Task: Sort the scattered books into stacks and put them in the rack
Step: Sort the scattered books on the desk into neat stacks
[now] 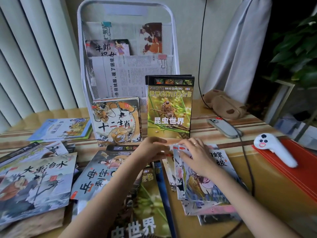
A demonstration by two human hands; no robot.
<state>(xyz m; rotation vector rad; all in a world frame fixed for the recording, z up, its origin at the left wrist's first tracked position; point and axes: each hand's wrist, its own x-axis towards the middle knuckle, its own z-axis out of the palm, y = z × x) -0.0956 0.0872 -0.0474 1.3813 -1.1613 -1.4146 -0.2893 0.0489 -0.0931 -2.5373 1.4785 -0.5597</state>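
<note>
A white wire rack [175, 38] stands at the back of the table with papers and a picture book in its upper pockets. A dragon-cover book stack [118, 121] and a green insect book [169, 110] stand upright in its bottom shelf. Picture books lie scattered across the table in front. My left hand [152, 148] and my right hand [195, 155] meet over a small stack of thin picture books [205, 184] at centre right. The right hand's fingers curl over the stack's top edge; the left hand grips its left corner.
A phone [223, 127] on a cable, a brown plush pouch [223, 103], and a white controller [274, 152] on red folders [300, 170] lie to the right. More books lie at left, including a blue-green one [63, 129]. A plant [296, 48] stands at far right.
</note>
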